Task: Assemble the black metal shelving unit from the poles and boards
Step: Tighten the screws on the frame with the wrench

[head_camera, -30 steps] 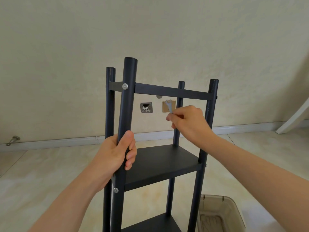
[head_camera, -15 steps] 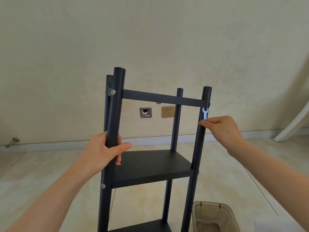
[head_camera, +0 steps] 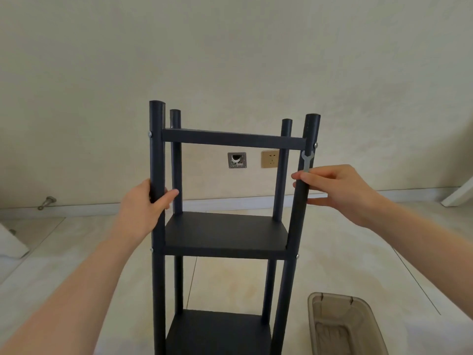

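The black shelving unit stands upright before me, with its four poles, a top crossbar (head_camera: 234, 138) and a shelf board (head_camera: 225, 233); a lower board (head_camera: 220, 331) shows beneath. My left hand (head_camera: 146, 208) grips the front left pole (head_camera: 157, 149) below the crossbar. My right hand (head_camera: 337, 188) pinches a small silver wrench (head_camera: 307, 161) against the front right pole (head_camera: 303, 201). The wrench's open jaw points up, just below the silver bolt (head_camera: 315, 144) at the crossbar's right end.
A translucent brown plastic bin (head_camera: 345, 326) sits on the tiled floor at the lower right. On the wall behind are a gold socket (head_camera: 270, 158) and an open wall box (head_camera: 237, 160). A metal door stop (head_camera: 47, 202) sticks out at the left skirting.
The view has swung so the unit faces me squarely. My right hand with the wrench went from mid-air behind the crossbar to the front right pole. My left hand kept the front left pole.
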Available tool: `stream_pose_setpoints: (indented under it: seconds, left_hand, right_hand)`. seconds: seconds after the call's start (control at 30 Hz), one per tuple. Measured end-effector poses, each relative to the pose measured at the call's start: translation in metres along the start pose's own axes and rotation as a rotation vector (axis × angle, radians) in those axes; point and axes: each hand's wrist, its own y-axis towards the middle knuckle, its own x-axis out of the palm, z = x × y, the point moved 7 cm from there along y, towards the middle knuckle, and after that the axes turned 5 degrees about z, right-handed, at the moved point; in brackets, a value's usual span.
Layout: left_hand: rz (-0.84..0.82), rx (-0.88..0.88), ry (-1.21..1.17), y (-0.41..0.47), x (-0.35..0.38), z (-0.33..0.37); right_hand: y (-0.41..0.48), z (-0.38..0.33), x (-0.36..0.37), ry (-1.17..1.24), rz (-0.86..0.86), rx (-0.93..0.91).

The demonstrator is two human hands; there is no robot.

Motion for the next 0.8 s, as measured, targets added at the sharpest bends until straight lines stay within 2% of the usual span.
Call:
stream_pose_setpoints:
  seconds: [0.17, 0.43, 0.67, 0.8]
  left_hand:
    - [-0.007, -0.06, 0.018, 0.009, -0.012, -0.021]
    - [0.107, -0.142, -0.044, 0.008, -0.022, -0.041]
    - [0.119, -0.159, -0.101, 0.005, -0.022, -0.043]
    - [0.144, -0.159, -0.115, 0.004, -0.022, -0.04]
  right_hand:
    - [-0.003, -0.004, 0.021, 0.014, -0.081, -0.043]
    - [-0.012, -0.01, 0.045, 0.078, -0.124, -0.094]
    - [-0.022, -0.016, 0.047, 0.074, -0.091, -0.111]
    - [-0.032, -0.029, 0.05, 0.066, -0.091, -0.19]
